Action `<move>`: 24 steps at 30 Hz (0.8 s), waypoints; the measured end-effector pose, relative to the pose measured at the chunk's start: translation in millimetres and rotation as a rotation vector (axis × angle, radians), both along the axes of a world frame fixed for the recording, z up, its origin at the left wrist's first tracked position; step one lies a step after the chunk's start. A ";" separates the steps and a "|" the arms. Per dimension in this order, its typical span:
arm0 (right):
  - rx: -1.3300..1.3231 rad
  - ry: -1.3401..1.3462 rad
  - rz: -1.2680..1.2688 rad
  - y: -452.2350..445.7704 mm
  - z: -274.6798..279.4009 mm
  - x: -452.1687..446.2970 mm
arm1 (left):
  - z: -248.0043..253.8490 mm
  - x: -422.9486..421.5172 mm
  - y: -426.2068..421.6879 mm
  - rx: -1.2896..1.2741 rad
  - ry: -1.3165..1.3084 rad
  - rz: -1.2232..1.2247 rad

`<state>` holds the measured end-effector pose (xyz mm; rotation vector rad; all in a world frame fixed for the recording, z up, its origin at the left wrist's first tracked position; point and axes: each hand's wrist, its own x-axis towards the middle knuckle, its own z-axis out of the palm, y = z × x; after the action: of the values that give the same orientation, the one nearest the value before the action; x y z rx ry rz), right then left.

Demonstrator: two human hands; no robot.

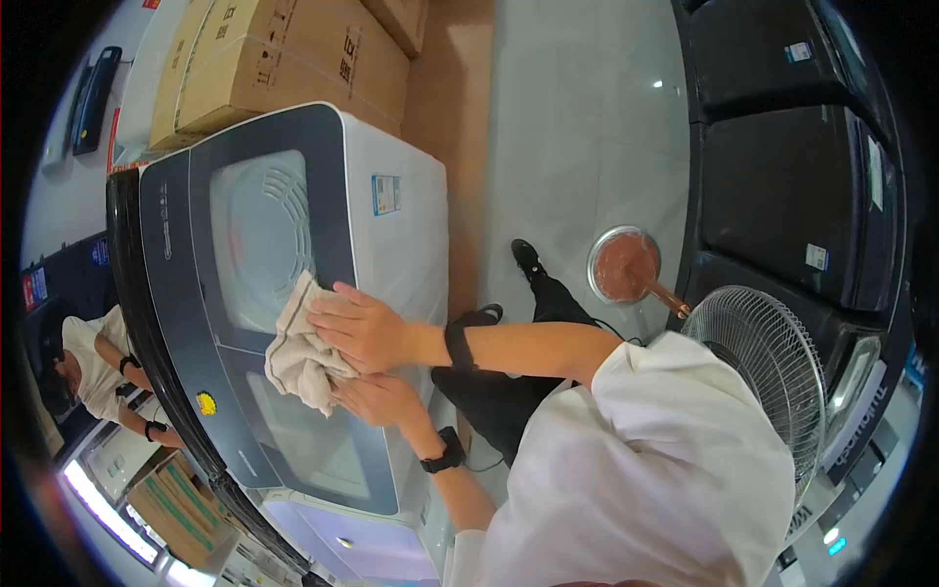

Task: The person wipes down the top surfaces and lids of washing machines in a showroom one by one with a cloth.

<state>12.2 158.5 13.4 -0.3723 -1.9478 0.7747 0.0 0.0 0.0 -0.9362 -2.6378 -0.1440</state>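
A beige cloth [293,362] is lying bunched on the top of a washing machine [174,284], straddling the seam between its larger clear window [256,230] and smaller window [328,445]. Its long axis is running roughly from 12 to 6 o'clock, a corner pointing to 12 and a dark stripe following its edge toward 7.

The right hand [367,331] is pressing over it, fingers extended toward 9 o'clock; the left hand [381,399] is touching its lower end, fingers toward 10. The hands are hiding part of the cloth, so whether either grip is pinching it, I cannot tell.

Beyond, a black rail [147,284] is bounding the machine at 9 o'clock, cardboard boxes [284,59] are standing at 12, a lilac-topped machine [364,543] is sitting at 6, and a caged fan [768,352] is standing at 3.
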 end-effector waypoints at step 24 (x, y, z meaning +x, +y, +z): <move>-0.097 0.097 0.307 97.2 36.4 51.3 | 81.3 9.8 130.0 0.138 -0.135 -0.113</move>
<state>63.5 255.7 49.7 -0.0903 -1.9028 1.0673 9.8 130.0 81.3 -1.0616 -2.6548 -0.4249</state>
